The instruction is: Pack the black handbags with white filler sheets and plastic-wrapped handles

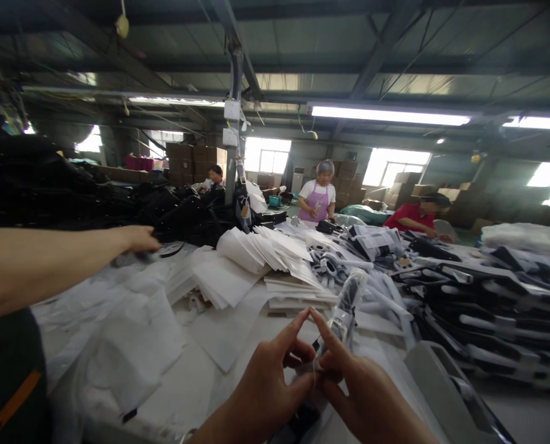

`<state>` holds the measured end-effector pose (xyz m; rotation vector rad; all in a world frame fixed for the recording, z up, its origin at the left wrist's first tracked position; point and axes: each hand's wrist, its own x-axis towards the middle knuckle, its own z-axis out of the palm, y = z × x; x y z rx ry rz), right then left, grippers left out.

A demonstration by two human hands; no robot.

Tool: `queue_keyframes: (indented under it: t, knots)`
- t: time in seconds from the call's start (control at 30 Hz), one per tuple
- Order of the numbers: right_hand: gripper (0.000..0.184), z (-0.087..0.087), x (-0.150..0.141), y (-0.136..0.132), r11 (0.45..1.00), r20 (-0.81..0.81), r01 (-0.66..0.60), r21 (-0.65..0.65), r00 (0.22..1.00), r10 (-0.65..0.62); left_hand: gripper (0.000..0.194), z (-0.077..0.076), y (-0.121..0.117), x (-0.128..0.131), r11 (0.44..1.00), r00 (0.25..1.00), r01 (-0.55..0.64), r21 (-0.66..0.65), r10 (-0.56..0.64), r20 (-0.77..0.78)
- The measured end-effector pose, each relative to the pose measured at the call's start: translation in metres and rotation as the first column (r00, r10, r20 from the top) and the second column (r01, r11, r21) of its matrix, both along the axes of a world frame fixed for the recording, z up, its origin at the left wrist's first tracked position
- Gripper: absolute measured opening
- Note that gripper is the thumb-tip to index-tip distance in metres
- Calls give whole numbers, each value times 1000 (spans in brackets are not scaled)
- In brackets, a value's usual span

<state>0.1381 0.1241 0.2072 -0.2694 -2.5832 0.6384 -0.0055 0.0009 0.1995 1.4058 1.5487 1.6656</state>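
Low in the middle, my left hand (272,376) and my right hand (356,385) come together, index fingertips touching. Both have curled fingers and thumbs closed around a dark buckled strap (343,322). The strap has a metal buckle and a clear or whitish wrap, and its upper end points away from me. A thin pale thread or strip hangs between my thumbs. My fingers hide the exact grip. Just beyond lie stacks of white sheets (275,256).
A co-worker's arm (57,262) reaches in from the left over crumpled white wrapping (131,333). Dark bags (173,213) are heaped at left back. Wrapped black straps (488,308) pile up at right, near a grey dispenser-like object (451,388). Two people work opposite; another is farther back.
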Motion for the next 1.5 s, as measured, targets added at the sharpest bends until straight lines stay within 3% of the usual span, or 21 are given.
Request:
queue_keyframes:
  t: [0.1, 0.2, 0.33, 0.4, 0.5, 0.6, 0.67, 0.77, 0.9, 1.0, 1.07, 1.13, 1.2, 1.27, 1.33, 1.4, 1.5]
  knots:
    - [94, 0, 0, -3, 988, -55, -42, -148, 998, 34, 86, 2, -3, 0, 1000, 990, -12, -4, 11, -137]
    - [89, -1, 3, -8, 914, -139, -104, -392, 989, 53, 79, -1, -4, 2, 999, 970, -6, 37, 15, -244]
    - [73, -15, 8, -16, 756, -232, -64, -652, 966, -118, 70, -16, -5, 6, 997, 973, -10, 78, 28, -228]
    - [67, -25, 9, -18, 743, -280, -8, -669, 929, -242, 64, -23, -5, 7, 990, 983, -84, 112, 100, -153]
    - [44, -33, 13, -17, 853, -352, 86, -515, 886, -302, 57, -26, -9, 9, 958, 963, -237, 162, 254, -90]
    - [36, -28, 13, -11, 990, -471, 65, -127, 874, -118, 60, -20, -15, 13, 942, 928, -198, 272, 270, -256]
    - [39, -20, 10, -8, 991, -497, 57, 121, 868, 11, 71, -15, -18, 17, 932, 854, -78, 355, 246, -459]
    - [32, -8, 6, -3, 955, -445, 45, 294, 891, 95, 74, -8, -22, 19, 916, 743, -15, 401, 278, -608]
    - [24, 0, 7, 7, 940, -377, -84, 330, 901, 213, 70, 1, -26, 15, 922, 698, 37, 386, 253, -670]
    - [24, -2, 10, 13, 942, -377, -121, 313, 895, 240, 72, 1, -28, 11, 932, 745, -61, 357, 281, -605]
    - [26, -7, 12, 15, 951, -416, -118, 287, 879, 234, 65, -4, -27, 10, 915, 818, -216, 341, 360, -449]
    - [26, -15, 13, 14, 965, -490, -97, 244, 846, 209, 55, -14, -24, 10, 889, 884, -367, 275, 425, -194]
    - [26, -23, 13, 11, 974, -564, -65, 215, 806, 179, 56, -24, -21, 10, 877, 894, -447, 177, 442, 73]
    - [27, -30, 12, 8, 974, -612, -33, 225, 773, 167, 63, -29, -21, 13, 868, 867, -481, 121, 450, 214]
    - [27, -36, 11, 7, 966, -619, -17, 259, 764, 180, 64, -27, -24, 19, 840, 852, -521, 152, 498, 162]
    - [25, -39, 10, 7, 956, -603, -18, 294, 773, 200, 55, -19, -29, 30, 799, 823, -534, 277, 566, -46]
    - [23, -40, 11, 9, 947, -575, -18, 322, 791, 210, 59, 1, -36, 49, 773, 709, -408, 485, 603, -365]
